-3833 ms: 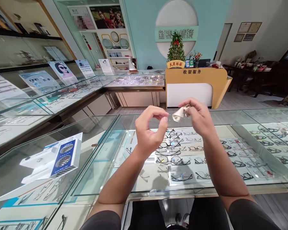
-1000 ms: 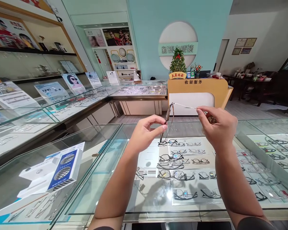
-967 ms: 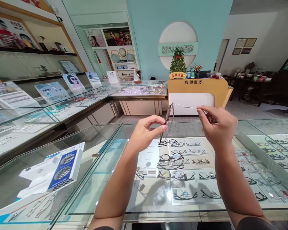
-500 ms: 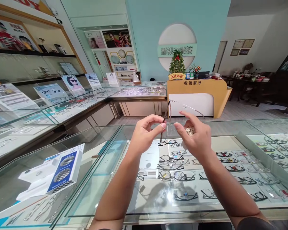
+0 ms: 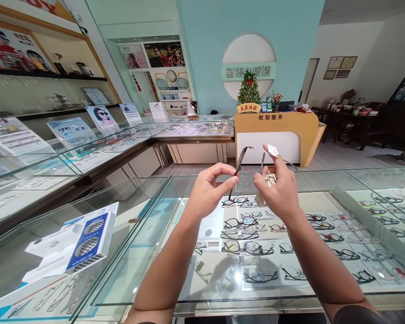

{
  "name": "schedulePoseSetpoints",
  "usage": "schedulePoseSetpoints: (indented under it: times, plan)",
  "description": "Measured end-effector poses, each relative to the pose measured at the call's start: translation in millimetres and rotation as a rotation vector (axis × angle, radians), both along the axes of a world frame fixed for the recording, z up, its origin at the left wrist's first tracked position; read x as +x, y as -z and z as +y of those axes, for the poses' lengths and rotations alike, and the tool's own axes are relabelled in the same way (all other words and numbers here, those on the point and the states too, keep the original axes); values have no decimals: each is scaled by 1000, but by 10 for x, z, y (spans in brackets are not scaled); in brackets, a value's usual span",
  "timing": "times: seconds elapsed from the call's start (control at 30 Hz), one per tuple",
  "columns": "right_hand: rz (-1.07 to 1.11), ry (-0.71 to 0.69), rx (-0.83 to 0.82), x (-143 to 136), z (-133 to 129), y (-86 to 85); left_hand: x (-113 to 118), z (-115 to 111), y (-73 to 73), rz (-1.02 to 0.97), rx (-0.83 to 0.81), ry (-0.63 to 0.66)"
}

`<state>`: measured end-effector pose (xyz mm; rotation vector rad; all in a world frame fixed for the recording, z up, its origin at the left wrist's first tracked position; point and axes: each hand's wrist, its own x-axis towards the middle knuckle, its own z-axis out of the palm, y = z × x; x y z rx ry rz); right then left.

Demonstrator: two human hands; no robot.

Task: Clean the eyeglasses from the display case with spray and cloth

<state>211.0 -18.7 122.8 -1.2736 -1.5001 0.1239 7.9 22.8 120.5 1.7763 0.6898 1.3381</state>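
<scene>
Above the display case, my left hand (image 5: pixel 212 191) pinches a pair of eyeglasses (image 5: pixel 242 158) by the dark rim, between thumb and fingertips. The frame is turned edge-on, and its thin temples reach off to the right. My right hand (image 5: pixel 279 191) keeps a crumpled pale cloth (image 5: pixel 270 179) in its curled fingers. Its thumb and index finger are spread around one temple; whether they touch it I cannot tell. A small white tag (image 5: pixel 272 150) shows at the tip of the right index finger.
Under the glass, the display case (image 5: pixel 219 294) holds rows of eyeglasses (image 5: pixel 248 247). At left lies a blue and white box (image 5: pixel 89 240) inside another glass section. Farther back are a yellow cashier counter (image 5: pixel 307 130) and a long side showcase (image 5: pixel 121 146).
The eyeglasses have shifted slightly right and turned. My right hand has come up to the temple, its index finger raised, and the white tag now shows there.
</scene>
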Motion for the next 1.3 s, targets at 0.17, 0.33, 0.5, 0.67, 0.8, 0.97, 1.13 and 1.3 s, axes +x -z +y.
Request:
schedulePoseSetpoints:
  times: [0.17, 0.33, 0.5, 0.67, 0.8, 0.97, 1.13, 1.3]
  plan:
    - [-91, -12, -45, 104, 30, -40, -25, 42, 12, -71, -18, -28]
    - [-236, 1, -250, 246, 11, -118, -78, 119, 9, -253, -34, -92]
    - [-436, -70, -481, 359, -23, -161, -124, 170, 7, -326, -39, -129]
    - [-561, 30, -414, 322, -64, -118, -54, 113, 25, -27, -22, -98]
    - [-525, -124, -333, 174, -119, -113, 81, 33, 71, 65, -21, 5]
    - [-473, -249, -354, 52, -118, -119, 133, 14, 97, 0, -122, 154]
    - [-422, -304, -272, 39, -117, -97, 87, 0, 61, -20, -122, 171]
    - [-387, -238, -194, 50, -124, -82, 2, -128, -72, 126, 125, -39]
